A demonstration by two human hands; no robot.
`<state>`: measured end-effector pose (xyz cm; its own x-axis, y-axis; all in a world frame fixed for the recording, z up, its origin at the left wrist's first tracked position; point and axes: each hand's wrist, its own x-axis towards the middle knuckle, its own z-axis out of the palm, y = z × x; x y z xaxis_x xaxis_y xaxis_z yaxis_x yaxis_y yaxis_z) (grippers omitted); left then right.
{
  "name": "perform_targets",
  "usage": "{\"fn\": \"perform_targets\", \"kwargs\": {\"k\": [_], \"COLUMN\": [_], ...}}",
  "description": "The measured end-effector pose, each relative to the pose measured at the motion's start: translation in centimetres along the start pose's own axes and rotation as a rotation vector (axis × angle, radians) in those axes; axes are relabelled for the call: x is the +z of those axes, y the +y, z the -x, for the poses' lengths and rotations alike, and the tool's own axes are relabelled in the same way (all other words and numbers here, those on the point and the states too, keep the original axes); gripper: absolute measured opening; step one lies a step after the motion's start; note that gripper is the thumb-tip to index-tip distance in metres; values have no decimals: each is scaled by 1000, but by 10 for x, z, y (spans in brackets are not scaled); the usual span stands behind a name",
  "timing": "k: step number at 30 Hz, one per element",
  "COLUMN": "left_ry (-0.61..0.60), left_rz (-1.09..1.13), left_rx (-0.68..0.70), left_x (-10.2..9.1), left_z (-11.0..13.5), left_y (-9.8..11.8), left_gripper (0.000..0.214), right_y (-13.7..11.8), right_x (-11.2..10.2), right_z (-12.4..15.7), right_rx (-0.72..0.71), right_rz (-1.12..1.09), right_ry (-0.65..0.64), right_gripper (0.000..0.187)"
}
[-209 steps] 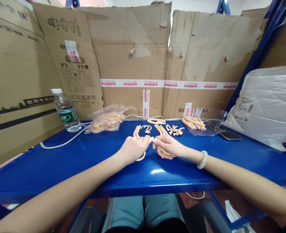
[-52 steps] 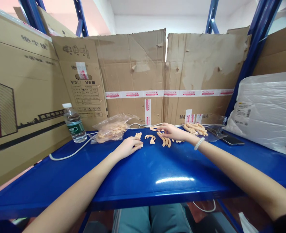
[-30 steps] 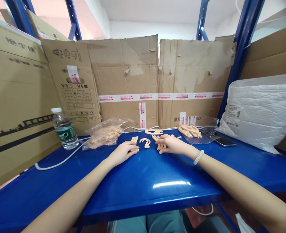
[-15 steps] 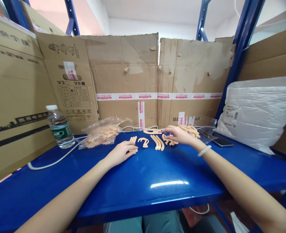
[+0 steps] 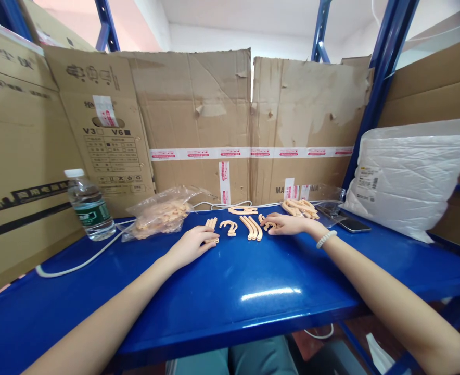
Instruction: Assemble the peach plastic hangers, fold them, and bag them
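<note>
On the desk (image 5: 222,281), the right hand (image 5: 286,224), fingers half-curled, partly covers small pieces (image 5: 261,219), the left hand (image 5: 189,246) likewise strips (image 5: 211,223) pointing away, both grips undetermined.

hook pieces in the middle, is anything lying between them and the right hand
Yes, the row of curved strips lies on the table between the hook pieces and the right hand, with some small pieces close beside it.
</note>
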<state>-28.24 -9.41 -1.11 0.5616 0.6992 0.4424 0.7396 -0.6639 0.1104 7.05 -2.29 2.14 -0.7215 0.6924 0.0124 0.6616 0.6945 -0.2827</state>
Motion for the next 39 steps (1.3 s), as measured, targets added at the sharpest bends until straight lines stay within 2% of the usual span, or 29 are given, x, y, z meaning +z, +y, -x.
{"fn": "perform_targets", "kwargs": {"k": [5, 11, 26, 34, 39], "left_ry": [-3, -4, 32, 93, 34], "left_rz": [-8, -31, -12, -41, -60], "left_rx": [-8, -22, -61, -80, -95], "left_x": [0, 0, 2, -5, -6], "left_z": [0, -1, 1, 2, 5], "left_y": [1, 0, -3, 2, 9], "left_gripper": [31, 33, 31, 28, 31], "right_y": [7, 6, 4, 12, 10], "right_x": [-1, -4, -1, -10, -10], "right_z": [1, 3, 0, 5, 4], "right_rx": [27, 42, 58, 89, 86], "right_rz": [-8, -3, 21, 130, 222], "right_ry": [13, -2, 59, 232, 323], "right_gripper": [36, 34, 33, 30, 31]}}
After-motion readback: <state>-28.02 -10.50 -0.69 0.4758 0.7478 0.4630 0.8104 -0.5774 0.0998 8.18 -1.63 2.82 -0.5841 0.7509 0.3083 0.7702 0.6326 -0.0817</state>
